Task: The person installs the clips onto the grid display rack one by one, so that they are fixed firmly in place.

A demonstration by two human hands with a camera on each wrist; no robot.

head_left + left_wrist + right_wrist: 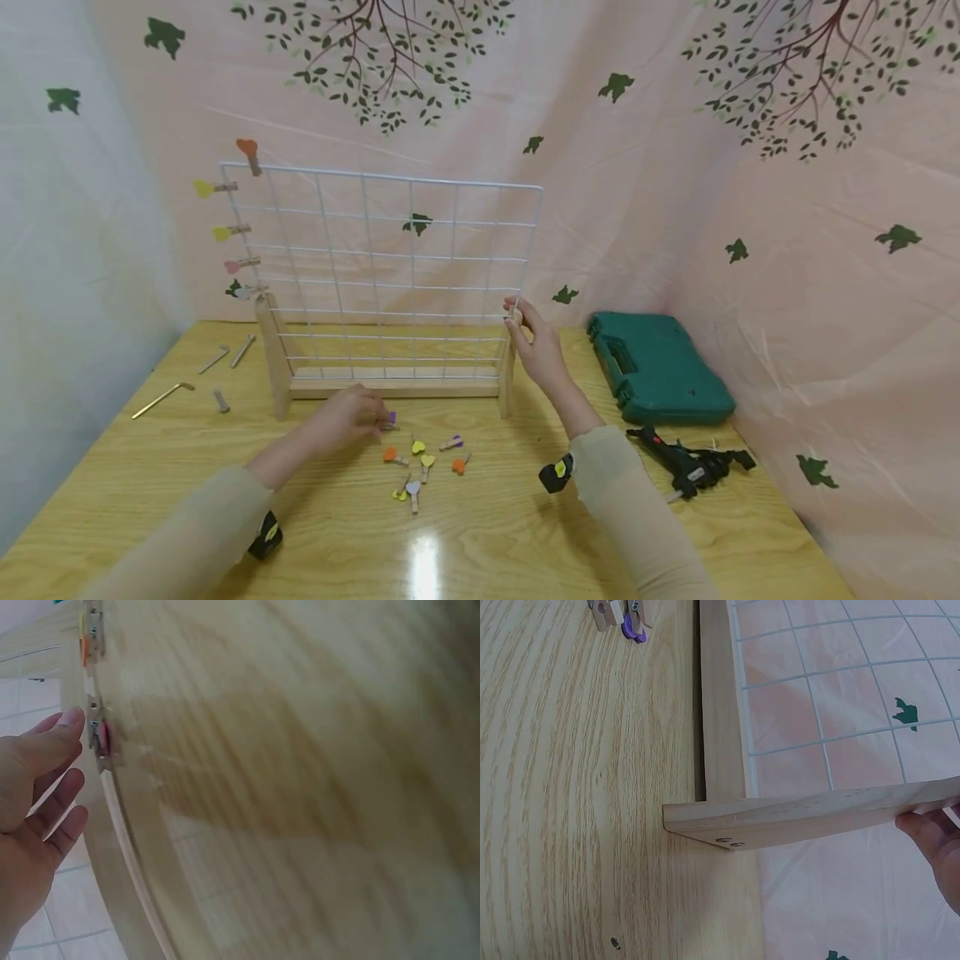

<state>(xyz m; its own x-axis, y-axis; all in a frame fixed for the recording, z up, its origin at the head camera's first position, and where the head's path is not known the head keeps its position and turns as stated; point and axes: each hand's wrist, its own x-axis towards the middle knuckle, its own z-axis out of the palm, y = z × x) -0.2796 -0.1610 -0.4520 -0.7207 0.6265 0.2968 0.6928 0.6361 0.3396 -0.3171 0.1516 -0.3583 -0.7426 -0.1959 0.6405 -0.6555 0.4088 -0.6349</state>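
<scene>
A white wire grid rack [390, 258] stands in a wooden base with two upright posts. My right hand [542, 354] grips the top of the right wooden post [817, 817], partly covering it. Low in front of the base, my left hand [348, 417] reaches over the table beside a purple clothespin [391, 419]. In the left wrist view, its fingers are loosely bent, next to a small wooden clothespin [97, 735]; no grasp shows. Several small clothespins with coloured hearts, among them an orange one [460, 467] and a white one [414, 493], lie on the table.
Heart clothespins, including a red-orange one [248, 155], are clipped along the grid's upper left corner and left side. Hex keys [161, 402] and bolts [221, 401] lie at left. A green case [663, 367] and a black glue gun [693, 465] are at right.
</scene>
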